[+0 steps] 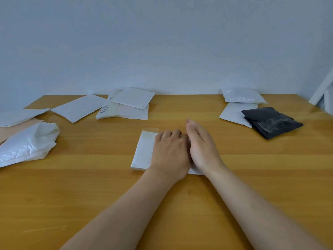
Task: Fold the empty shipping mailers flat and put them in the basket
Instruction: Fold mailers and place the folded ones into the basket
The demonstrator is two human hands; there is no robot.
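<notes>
A table stood against a wall. At its middle lay one mailer with both hands on it: the left hand over its centre, the right hand touching beside it, over its right part. Along the left edge lay more mailers. Behind the hands a central stack sat at the far edge, and a right stack lay further right.

Bare forearms lead to a bare left hand and right hand.

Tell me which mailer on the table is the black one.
The folded black mailer at the right of the table, lying partly over a white mailer. Every other mailer in view is white or pale.
</notes>
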